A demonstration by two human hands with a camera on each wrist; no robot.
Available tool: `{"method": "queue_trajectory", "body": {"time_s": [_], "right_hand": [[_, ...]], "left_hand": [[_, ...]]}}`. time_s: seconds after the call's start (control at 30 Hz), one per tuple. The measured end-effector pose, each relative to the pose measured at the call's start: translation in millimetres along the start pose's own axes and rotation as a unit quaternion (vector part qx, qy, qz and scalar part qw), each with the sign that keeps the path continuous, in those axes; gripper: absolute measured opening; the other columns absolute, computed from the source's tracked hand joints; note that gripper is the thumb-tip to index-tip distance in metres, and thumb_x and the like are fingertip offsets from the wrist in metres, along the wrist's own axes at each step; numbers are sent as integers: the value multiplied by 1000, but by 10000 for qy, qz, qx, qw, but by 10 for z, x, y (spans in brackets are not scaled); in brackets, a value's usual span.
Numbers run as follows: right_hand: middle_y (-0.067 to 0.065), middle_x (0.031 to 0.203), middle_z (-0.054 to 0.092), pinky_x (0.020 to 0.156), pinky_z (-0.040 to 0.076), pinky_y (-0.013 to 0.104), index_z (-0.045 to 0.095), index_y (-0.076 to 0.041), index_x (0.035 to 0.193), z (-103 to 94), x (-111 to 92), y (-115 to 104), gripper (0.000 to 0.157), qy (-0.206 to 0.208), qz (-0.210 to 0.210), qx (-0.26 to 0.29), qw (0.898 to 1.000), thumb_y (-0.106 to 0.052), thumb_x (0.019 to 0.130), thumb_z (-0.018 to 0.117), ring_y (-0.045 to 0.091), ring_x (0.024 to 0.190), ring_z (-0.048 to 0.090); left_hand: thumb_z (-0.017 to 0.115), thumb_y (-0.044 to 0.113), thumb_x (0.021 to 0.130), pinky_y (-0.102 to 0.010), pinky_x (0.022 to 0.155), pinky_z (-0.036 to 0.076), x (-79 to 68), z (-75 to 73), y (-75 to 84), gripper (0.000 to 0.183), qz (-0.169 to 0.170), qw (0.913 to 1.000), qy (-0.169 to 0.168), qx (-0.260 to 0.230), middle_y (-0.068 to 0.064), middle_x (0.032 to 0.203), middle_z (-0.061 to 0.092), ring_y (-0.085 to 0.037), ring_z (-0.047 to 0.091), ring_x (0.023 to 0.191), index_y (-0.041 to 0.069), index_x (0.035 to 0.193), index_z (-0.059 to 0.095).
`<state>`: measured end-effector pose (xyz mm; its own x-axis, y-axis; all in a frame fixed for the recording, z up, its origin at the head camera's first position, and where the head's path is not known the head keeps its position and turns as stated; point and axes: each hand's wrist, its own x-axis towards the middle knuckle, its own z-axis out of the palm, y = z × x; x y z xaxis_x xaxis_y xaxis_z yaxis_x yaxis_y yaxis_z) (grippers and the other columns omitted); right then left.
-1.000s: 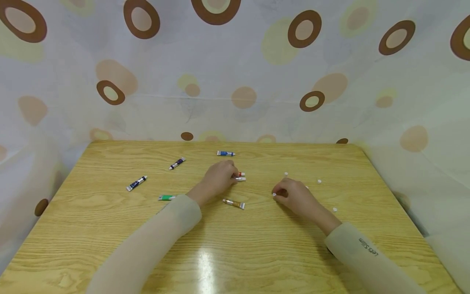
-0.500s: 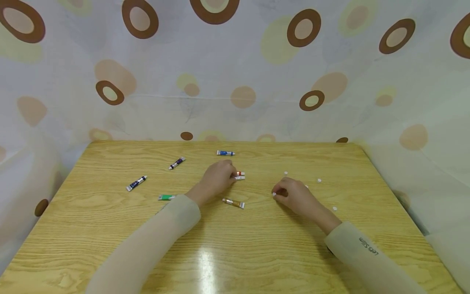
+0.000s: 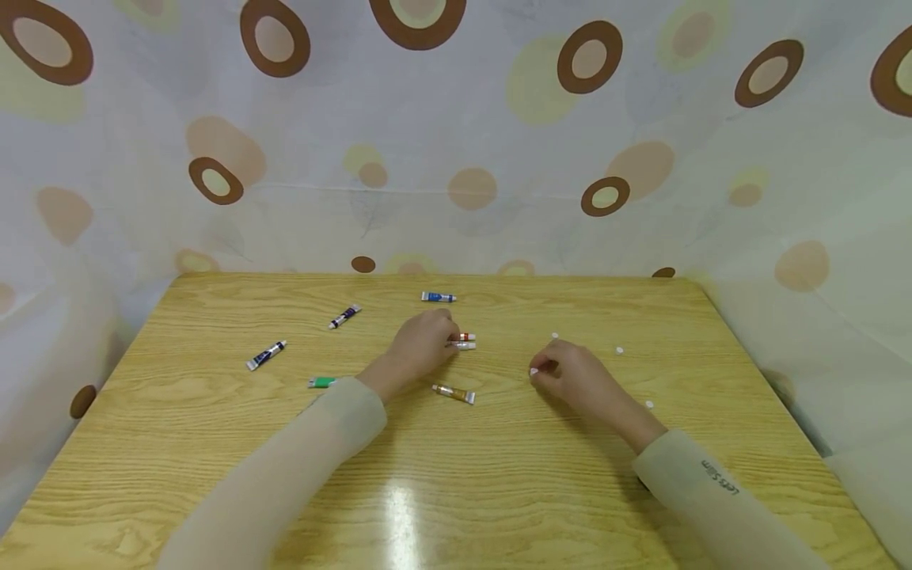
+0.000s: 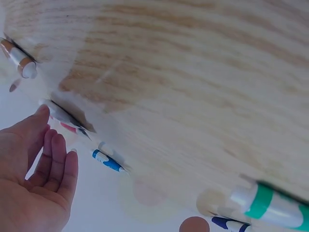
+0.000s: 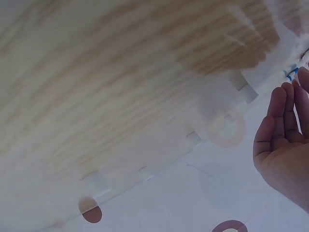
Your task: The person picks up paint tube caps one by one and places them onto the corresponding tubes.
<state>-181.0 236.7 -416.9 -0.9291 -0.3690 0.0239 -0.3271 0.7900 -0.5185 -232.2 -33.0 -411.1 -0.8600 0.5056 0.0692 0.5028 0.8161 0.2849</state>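
In the head view my left hand (image 3: 422,344) rests at mid-table with its fingertips at two small paint tubes lying side by side. Thumb and fingers pinch the white paint tube (image 3: 465,346), and the red paint tube (image 3: 465,337) lies right behind it; the fingers hide the left ends of both. Farther right, my right hand (image 3: 577,376) pinches a small white cap (image 3: 534,371) between thumb and forefinger, low over the wood. More white caps (image 3: 619,350) lie past that hand. A gold-brown paint tube (image 3: 454,394) lies just in front of the left hand.
A green paint tube (image 3: 323,382) is partly hidden by the left sleeve. Dark blue (image 3: 267,355), purple (image 3: 345,317) and blue (image 3: 438,297) tubes lie left and at the back. Patterned cloth (image 3: 456,142) hangs behind the wooden table (image 3: 484,491).
My right hand has risen slightly away from me with its white cap, covering a loose cap seen before beside it. The left hand and the tubes stay almost where they were.
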Motion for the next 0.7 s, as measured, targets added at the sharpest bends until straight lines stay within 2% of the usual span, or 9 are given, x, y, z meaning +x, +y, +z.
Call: {"method": "queue_trajectory", "body": {"time_s": [0.33, 0.6, 0.7], "right_hand": [[2, 96, 72, 82, 56, 36, 75, -8, 100, -55, 3, -50, 7, 184, -43, -32, 9998, -10, 95, 73, 16, 92, 66], [3, 97, 75, 90, 56, 50, 76, -6, 106, -80, -24, -70, 12, 358, -30, 83, 9993, -9, 96, 70, 18, 92, 69], [2, 97, 75, 92, 56, 52, 76, -6, 105, -77, -34, -73, 12, 400, -117, 102, 9991, -9, 96, 69, 18, 91, 69]], "left_hand": [[77, 16, 93, -33, 82, 59, -58, -87, -21, 12, 208, 9998, -46, 38, -6, 99, 71, -18, 67, 89, 8, 101, 81], [73, 10, 95, -32, 81, 59, -124, -95, -64, 10, 275, 9993, -168, -165, -5, 99, 72, -17, 67, 90, 9, 101, 81], [72, 9, 95, -33, 85, 59, -160, -105, -66, 11, 259, 9989, -283, -261, -5, 100, 71, -17, 67, 93, 9, 101, 81]]}}
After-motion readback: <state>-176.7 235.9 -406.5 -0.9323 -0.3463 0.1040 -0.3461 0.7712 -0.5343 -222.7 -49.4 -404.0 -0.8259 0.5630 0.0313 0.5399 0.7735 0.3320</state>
